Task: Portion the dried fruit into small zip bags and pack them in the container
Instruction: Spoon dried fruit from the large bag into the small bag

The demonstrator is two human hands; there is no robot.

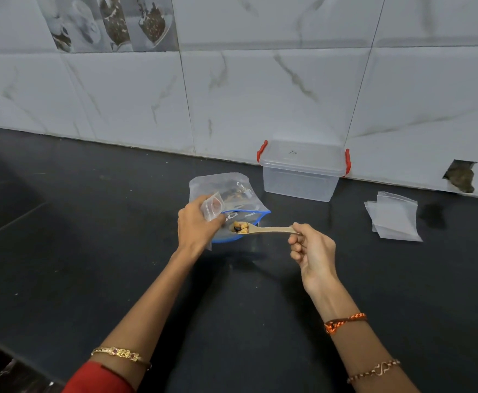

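Note:
My left hand (196,222) grips a small clear zip bag (212,207) just above the counter. My right hand (311,248) pinches the handle of a wooden spoon (269,230). The spoon's bowl carries a few pieces of dried fruit (241,226) and hovers right beside the small bag. Behind both lies a large clear bag with a blue zip edge (240,194), with dark dried fruit inside. A clear plastic container with red clips (301,177) stands lidded against the wall.
A stack of empty small zip bags (393,217) lies on the black counter (90,222) to the right. The tiled wall (260,95) runs along the back, with a broken hole (460,177) low at the right.

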